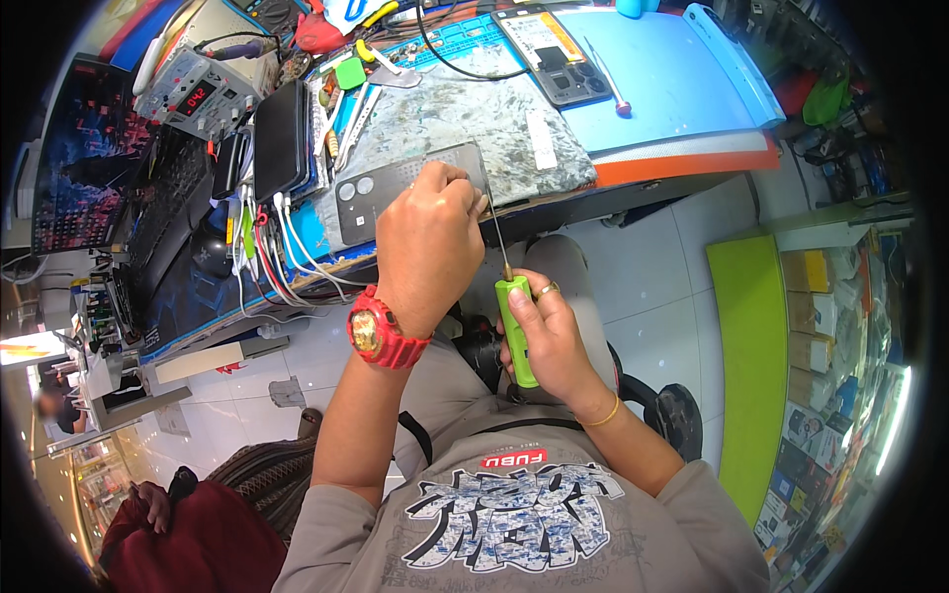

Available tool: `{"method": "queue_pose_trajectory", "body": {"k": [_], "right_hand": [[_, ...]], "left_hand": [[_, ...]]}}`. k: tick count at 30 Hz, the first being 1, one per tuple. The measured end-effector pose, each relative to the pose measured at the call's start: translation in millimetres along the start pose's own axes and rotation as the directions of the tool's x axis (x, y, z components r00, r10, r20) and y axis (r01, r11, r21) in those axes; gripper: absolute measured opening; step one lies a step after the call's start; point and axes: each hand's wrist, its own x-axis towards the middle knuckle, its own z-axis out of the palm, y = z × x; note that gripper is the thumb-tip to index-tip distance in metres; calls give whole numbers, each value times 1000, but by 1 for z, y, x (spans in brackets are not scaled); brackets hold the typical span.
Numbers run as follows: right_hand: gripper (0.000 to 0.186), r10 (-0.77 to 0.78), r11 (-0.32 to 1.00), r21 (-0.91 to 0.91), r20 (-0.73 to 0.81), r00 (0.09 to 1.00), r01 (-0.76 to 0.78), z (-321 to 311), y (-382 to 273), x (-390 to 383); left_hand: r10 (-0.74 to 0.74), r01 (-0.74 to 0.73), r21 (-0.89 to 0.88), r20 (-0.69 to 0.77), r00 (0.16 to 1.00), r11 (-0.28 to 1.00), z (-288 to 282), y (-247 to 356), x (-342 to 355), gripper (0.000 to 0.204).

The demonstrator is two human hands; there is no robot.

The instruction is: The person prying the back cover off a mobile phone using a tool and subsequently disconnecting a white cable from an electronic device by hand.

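Note:
A dark grey phone back cover (395,188) with round camera openings lies along the near edge of the bench. Over its right part is my left hand (432,242), its fingers curled and pinched; what they grip, if anything, is hidden. A red watch sits on that wrist. Below the bench edge, my right hand (549,336) is closed around a green-handled tool (520,341) with a brass-coloured collar. Its thin metal shaft points up past the cover's right edge, close to my left fingertips.
The bench holds a stained grey work mat (445,114), a black phone (282,138), a phone with its back off (554,64), a screwdriver (621,105) and a power supply (193,94). White cables (292,232) hang at the left. Another person's hand (153,506) shows at lower left.

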Motion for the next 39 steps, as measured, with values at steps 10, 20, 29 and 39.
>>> {"method": "queue_pose_trajectory", "body": {"k": [10, 20, 29, 39], "right_hand": [[47, -342, 668, -703, 1, 940, 243, -41, -39, 1], [46, -358, 558, -781, 79, 931, 281, -53, -54, -6], [45, -307, 550, -793, 102, 946, 264, -60, -62, -8], [44, -299, 536, -802, 109, 948, 262, -62, -67, -3]], "left_hand": [[12, -14, 38, 60, 998, 999, -9, 9, -2, 21], [139, -142, -15, -136, 981, 990, 13, -17, -16, 23], [168, -169, -6, -99, 981, 986, 9, -19, -15, 20], [172, -172, 9, -99, 980, 985, 9, -18, -13, 20]]}}
